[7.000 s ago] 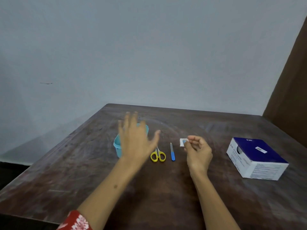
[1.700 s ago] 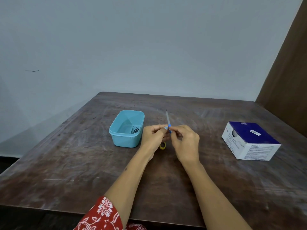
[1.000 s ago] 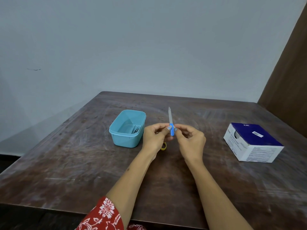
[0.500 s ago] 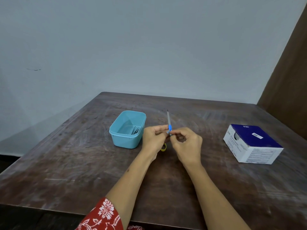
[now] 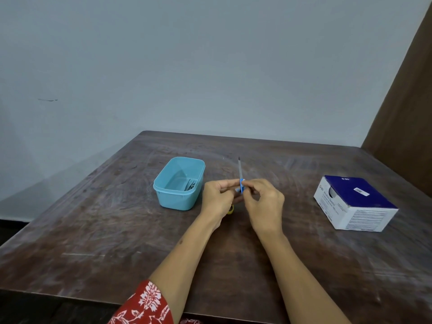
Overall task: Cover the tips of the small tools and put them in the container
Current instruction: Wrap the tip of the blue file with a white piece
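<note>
A small nail file [image 5: 240,171] with a blue handle and a thin grey blade stands almost upright between my hands, tip pointing away from me. My left hand [image 5: 216,199] and my right hand [image 5: 265,203] both pinch its blue handle above the table. A yellow scissor handle [image 5: 231,209] peeks out on the table beneath my left hand; the rest of the scissors is hidden. The light blue plastic container [image 5: 178,183] sits just left of my hands, with a metal tool lying inside it.
A blue and white cardboard box [image 5: 353,204] lies at the right of the dark wooden table [image 5: 105,230]. A grey wall stands behind the table's far edge, and a brown panel rises at the far right.
Both hands stay together on the file's handle; over the last second the file tilted slightly and my fingers shifted on the handle. Seven seconds ago it lay on the table.
</note>
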The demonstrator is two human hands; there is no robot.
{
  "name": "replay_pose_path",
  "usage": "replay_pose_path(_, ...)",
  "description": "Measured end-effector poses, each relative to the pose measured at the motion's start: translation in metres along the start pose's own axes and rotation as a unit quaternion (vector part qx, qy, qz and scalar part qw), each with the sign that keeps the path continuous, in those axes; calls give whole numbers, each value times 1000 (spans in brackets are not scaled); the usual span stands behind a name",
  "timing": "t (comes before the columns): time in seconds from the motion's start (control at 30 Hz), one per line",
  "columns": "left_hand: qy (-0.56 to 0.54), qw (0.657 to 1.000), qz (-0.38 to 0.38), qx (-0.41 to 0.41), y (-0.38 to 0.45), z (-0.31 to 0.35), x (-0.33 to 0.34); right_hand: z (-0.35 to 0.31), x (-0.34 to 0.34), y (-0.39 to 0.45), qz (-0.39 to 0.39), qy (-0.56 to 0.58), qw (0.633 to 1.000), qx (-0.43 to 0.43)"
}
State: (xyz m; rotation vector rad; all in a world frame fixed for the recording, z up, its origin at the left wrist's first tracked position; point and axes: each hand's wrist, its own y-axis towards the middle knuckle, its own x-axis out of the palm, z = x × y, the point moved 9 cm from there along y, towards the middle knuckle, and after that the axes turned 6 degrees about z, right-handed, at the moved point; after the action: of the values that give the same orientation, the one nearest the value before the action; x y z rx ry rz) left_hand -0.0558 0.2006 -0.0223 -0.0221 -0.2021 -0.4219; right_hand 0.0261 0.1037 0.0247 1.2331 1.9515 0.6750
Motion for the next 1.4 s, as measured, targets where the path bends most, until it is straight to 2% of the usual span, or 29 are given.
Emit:
replay_pose_path(0.2,10,999,53,4,3,2,-10,-2,3,-3,-15,4,1000,-9)
replay_pose_path(0.4,18,1000,-12,1,-1,6,0,5,-3,0,26,39,999,27)
replay_pose_path(0.53,141,989,-32,42,-9,12,6,6,-7,1,43,30,998,31)
replay_pose_path(0.6,165,984,-43,48,-10,13,6,7,-10,2,54,34,997,37)
replay_pose_path(0.83,161,981,-105,-27,-17,5,16,10,-23,7,103,24,994,31)
replay_pose_path(0.9,162,981,-101,-26,-16,4,15,12,-22,7,97,26,994,33)
replay_pose_path(1.07,190,981,-34,32,-10,13,3,14,-11,3,42,35,997,53)
replay_pose_path(1.27,214,970,-116,-19,-12,2,14,17,-26,8,110,27,992,52)
replay_pose_path(1.4,229,970,-78,35,-9,8,9,18,-16,5,68,38,995,60)
